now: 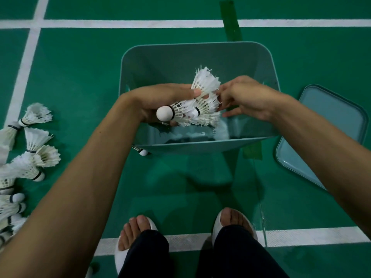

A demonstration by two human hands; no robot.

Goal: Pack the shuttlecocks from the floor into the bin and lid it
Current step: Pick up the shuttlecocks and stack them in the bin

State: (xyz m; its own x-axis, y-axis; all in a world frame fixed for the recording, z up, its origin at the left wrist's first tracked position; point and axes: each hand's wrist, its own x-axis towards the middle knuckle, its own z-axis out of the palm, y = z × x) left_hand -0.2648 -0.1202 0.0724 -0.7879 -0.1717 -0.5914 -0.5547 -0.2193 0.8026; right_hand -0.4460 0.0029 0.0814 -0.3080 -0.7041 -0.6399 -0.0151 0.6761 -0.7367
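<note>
Both forearms reach forward over the teal bin [170,63] on the green floor [80,77]. The left hand [160,101], thumb on top, curls round a bunch of shuttlecocks [200,111] above the bin's near edge. The right hand [247,97] has bent fingers at their feathers; whether they pinch is unclear. The lid [331,125] lies right of the bin, and loose shuttlecocks [30,157] lie at the floor's left edge.

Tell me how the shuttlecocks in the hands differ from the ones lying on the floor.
The held shuttlecocks are bunched together, gripped by the left hand over the bin. The floor shuttlecocks lie scattered at the left, untouched. Both are white, feathered and black-banded.
</note>
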